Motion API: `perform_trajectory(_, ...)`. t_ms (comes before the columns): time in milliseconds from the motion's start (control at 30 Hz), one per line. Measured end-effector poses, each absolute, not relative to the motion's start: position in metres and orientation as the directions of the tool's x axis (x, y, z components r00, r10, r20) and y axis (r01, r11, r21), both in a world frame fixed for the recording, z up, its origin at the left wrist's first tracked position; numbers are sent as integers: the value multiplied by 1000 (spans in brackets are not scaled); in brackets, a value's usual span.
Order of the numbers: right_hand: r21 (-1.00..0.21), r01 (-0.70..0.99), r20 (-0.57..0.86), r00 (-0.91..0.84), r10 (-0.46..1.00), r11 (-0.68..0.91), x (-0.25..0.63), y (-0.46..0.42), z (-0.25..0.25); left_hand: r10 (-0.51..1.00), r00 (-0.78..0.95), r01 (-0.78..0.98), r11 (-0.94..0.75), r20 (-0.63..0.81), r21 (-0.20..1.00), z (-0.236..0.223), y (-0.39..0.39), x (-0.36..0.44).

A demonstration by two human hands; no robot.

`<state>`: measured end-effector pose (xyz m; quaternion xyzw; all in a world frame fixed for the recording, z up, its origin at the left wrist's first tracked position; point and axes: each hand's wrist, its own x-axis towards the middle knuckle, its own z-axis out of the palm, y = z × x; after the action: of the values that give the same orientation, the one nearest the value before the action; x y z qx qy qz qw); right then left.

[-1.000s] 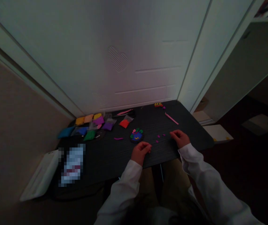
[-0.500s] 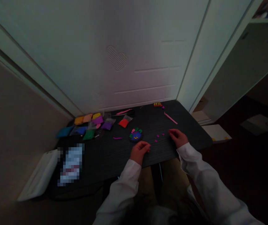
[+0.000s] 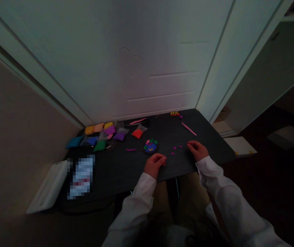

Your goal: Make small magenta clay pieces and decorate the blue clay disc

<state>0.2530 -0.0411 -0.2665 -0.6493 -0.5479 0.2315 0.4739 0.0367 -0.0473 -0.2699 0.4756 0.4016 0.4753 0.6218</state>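
My left hand (image 3: 154, 164) rests loosely curled at the table's near edge, just below a round dark clay disc (image 3: 150, 146) topped with blue, green, pink and yellow pieces. My right hand (image 3: 197, 151) lies on the dark wood-grain table (image 3: 136, 168), close to several small magenta clay bits (image 3: 176, 149). A pink clay strip (image 3: 189, 129) lies beyond it. Neither hand visibly holds anything, though the dim light hides any small piece.
Bags of coloured clay (image 3: 100, 135) and a red clay bag (image 3: 139, 132) lie at the table's far left. A white door (image 3: 126, 68) stands behind the table, with a wall at left. White packets (image 3: 240, 146) lie on the floor at right.
The whole view has shifted slightly as my head moved. My hands and the things on the table keep the same places relative to each other.
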Motion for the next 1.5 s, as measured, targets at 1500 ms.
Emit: perform_trajectory(1500, -879, 474, 227, 303, 926, 60, 253, -41, -267, 970, 233, -225, 126, -72, 966, -264, -48, 37)
